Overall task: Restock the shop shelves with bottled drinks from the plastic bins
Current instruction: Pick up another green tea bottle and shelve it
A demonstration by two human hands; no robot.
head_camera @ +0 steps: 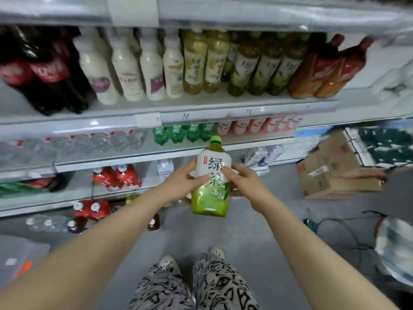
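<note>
Bottle first: we hold the green tea bottle [211,186] upright over the floor in front of us, green cap [215,139] on top and its long axis near vertical. Our left hand [178,184] wraps its left side, with the thumb lying across the white label. Our right hand [245,182] grips the right side, fingertips curled onto the label's edge. Both hands sit level, so neither is clearly nearer the shelving.

The matching row of green tea bottles [263,68] stands on the upper shelf [201,113], above our hands and a little to the right. We judge the coming move to be a lift up and rightward with the bottle kept standing.

The label reads 绿茶 in large dark characters, beside a small red stamp we cannot read. The shelved bottles' labels are too blurred to read, as are the pen marks on the price strip.
</note>
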